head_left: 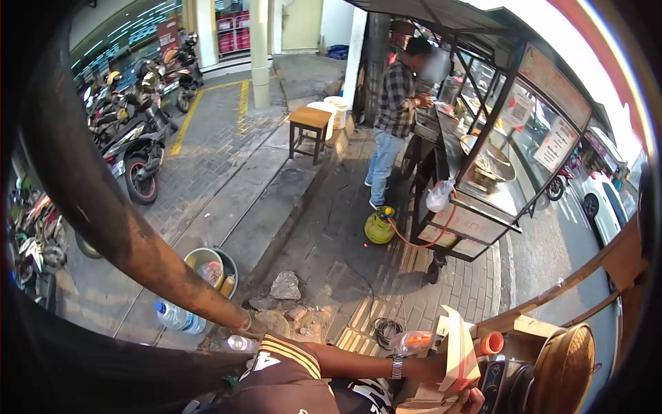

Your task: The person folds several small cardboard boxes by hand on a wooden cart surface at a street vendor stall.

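Note:
My left arm, with a metal watch on the wrist, reaches across the bottom of the view. My left hand (433,368) goes in behind the raised flap of an open paper food box (460,348), which hides its fingers. At the box's lower edge, bent fingers of my right hand (472,401) grip the cardboard; the rest of that hand is out of sight. More folded brown cardboard (424,403) lies just below. Beside the box are a clear plastic bag with something orange in it (415,341) and an orange tube-shaped thing (490,343).
A round woven basket (565,372) stands at lower right. A rusty pole (138,228) crosses the left side. Buckets (205,262), a large water bottle (178,316) and a stone (285,285) sit on the ground. Ahead, another person (395,103) stands at a food cart (469,224) near a green gas cylinder (378,228).

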Action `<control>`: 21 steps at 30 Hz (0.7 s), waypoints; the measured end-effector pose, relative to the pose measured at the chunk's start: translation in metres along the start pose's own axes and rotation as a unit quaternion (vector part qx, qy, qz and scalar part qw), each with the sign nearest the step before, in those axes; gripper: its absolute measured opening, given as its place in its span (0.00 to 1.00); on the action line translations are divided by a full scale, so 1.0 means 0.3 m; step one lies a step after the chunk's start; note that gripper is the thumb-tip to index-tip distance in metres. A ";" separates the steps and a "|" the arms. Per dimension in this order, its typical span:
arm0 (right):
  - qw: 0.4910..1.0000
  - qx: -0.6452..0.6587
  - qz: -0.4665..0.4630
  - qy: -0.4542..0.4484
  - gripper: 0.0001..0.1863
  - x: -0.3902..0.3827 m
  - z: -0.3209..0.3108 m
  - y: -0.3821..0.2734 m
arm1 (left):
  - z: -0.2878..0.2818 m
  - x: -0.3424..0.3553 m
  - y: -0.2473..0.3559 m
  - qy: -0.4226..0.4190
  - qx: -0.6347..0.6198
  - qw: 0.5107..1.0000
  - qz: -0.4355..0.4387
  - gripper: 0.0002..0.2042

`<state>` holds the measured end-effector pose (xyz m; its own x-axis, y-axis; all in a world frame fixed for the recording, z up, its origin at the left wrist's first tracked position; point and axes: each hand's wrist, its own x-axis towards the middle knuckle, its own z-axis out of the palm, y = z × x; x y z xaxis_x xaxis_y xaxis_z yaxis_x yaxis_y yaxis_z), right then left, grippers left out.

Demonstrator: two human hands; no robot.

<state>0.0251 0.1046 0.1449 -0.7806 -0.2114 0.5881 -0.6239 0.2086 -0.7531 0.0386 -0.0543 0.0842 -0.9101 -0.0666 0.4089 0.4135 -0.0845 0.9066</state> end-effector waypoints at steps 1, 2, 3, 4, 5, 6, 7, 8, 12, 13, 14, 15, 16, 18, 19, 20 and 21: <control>0.999 0.049 0.004 -0.016 0.05 0.011 0.032 -0.008 | -0.033 -0.031 0.027 0.037 0.021 0.999 0.006 0.09; 0.994 -0.005 -0.103 -0.047 0.05 0.056 0.064 -0.091 | -0.062 -0.044 0.035 0.057 0.029 0.998 0.019 0.08; 0.988 -0.018 -0.137 -0.072 0.05 0.078 0.092 -0.111 | -0.084 -0.058 0.052 0.079 0.046 0.995 0.027 0.08; 0.980 -0.034 -0.170 -0.095 0.05 0.095 0.113 -0.124 | -0.107 -0.075 0.065 0.097 0.060 0.993 0.036 0.08; 0.971 -0.052 -0.201 -0.115 0.05 0.106 0.129 -0.129 | -0.128 -0.084 0.080 0.112 0.073 0.990 0.043 0.07; 0.972 -0.032 -0.185 -0.142 0.05 0.110 0.143 -0.120 | -0.143 -0.090 0.094 0.127 0.087 0.987 0.051 0.07; 0.969 -0.028 -0.193 -0.152 0.05 0.114 0.155 -0.126 | -0.157 -0.095 0.105 0.138 0.097 0.984 0.059 0.07; 0.966 -0.025 -0.200 -0.161 0.05 0.116 0.168 -0.135 | -0.168 -0.098 0.118 0.147 0.107 0.981 0.065 0.06; 0.958 -0.016 -0.205 -0.198 0.11 0.118 0.185 -0.158 | -0.195 -0.089 0.166 0.124 0.037 0.988 0.084 0.02; 0.955 -0.027 -0.212 -0.204 0.11 0.120 0.188 -0.147 | -0.192 -0.087 0.159 0.118 0.020 0.991 0.057 0.03; 0.961 -0.008 -0.184 -0.205 0.10 0.113 0.191 -0.120 | -0.188 -0.090 0.147 0.112 0.005 0.993 0.031 0.03; 0.967 0.009 -0.155 -0.204 0.09 0.096 0.190 -0.071 | -0.180 -0.092 0.129 0.105 -0.012 0.994 0.004 0.04; 0.971 0.027 -0.126 -0.203 0.08 0.081 0.182 -0.026 | -0.165 -0.083 0.093 0.090 -0.015 0.996 0.004 0.06; 0.979 -0.024 -0.091 -0.181 0.06 0.057 0.155 0.033 | -0.140 -0.083 0.053 0.050 -0.061 0.996 -0.053 0.07; 0.981 -0.050 -0.075 -0.170 0.05 0.046 0.139 0.070 | -0.123 -0.086 0.037 0.030 -0.084 0.993 -0.080 0.08; 0.979 -0.097 -0.079 -0.164 0.05 0.055 0.118 0.154 | -0.090 -0.077 0.017 0.064 0.062 0.995 -0.042 0.09; 0.989 -0.048 -0.028 -0.136 0.05 0.054 0.114 0.117 | -0.069 -0.078 0.043 0.030 0.107 0.993 -0.042 0.09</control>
<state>-0.0081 0.0759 0.1179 -0.7149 -0.4707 0.5170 -0.6759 0.2763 -0.6832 0.0659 -0.0744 0.0841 -0.9355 -0.1269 0.3298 0.3156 0.1196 0.9413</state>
